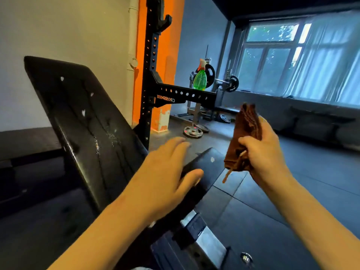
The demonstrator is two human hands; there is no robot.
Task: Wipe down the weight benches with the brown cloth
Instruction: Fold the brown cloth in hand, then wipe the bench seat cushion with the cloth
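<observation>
1. Here, the folded, woven brown cloth (246, 133) is up in the air, well to the right of the tilted black padded backrest (87, 123) of the weight bench. It touches no part of the bench.
2. The right hand (261, 151) grips it, fingers and thumb curled round the lower half of the bundle. The upper folds stand free above the fist, and a frayed strand dangles below.
3. The left hand (165, 172) sits just right of the backrest's lower edge, over the small black seat pad (204, 168). Its fingers are stretched out and loose and hold nothing. It is blurred, so I cannot tell whether it rests on the pad.
4. The backrest shows wet-looking streaks down its middle and a few pale nicks in the cover, so I judge the wiping there is not done.
5. The cloth looks light, limp and easy to bunch. Held by one end it will flop, so a flat palm over a wide fold should press better on the slick pad.
6. Beyond the backrest, a green plastic spray bottle (199, 78) stands on an arm of the black steel rack (152, 75).
</observation>
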